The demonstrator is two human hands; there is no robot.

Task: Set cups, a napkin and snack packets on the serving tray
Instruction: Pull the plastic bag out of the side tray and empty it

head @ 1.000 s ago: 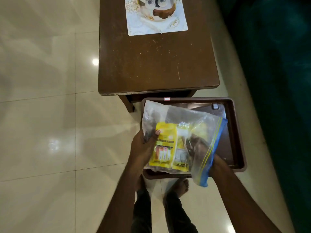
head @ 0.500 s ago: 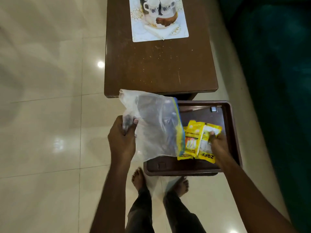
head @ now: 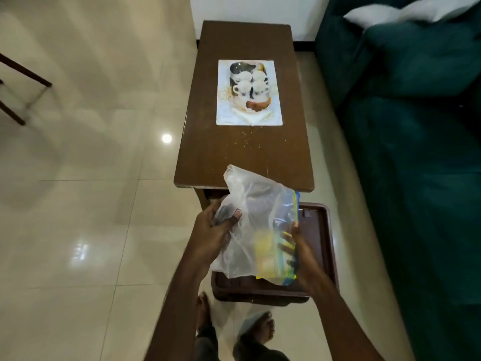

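Note:
My left hand [head: 217, 230] grips the closed corner of a clear zip bag [head: 250, 204]. My right hand [head: 295, 242] pinches the bag's blue-zipped mouth, thumb on top and fingers showing through the plastic. Yellow snack packets [head: 264, 254] appear blurred behind the plastic; I cannot tell whether they lie on the tray or are held. Under the bag sits the brown serving tray [head: 321, 230], low by the table's near end. Several white cups [head: 250, 83] stand on a dark dish on a white placemat [head: 276, 74], with a folded white napkin [head: 251, 115] in front.
The long brown wooden table [head: 244, 152] runs away from me. A dark green sofa [head: 416, 152] with a white cushion [head: 390, 11] fills the right side. Chair legs [head: 18, 71] stand at far left. My bare feet [head: 260, 327] are on the glossy tiled floor.
The bag has swung back to the right over the tray and now covers the yellow packets. My right hand has shifted from the packets to the bag's mouth. My head has tilted up.

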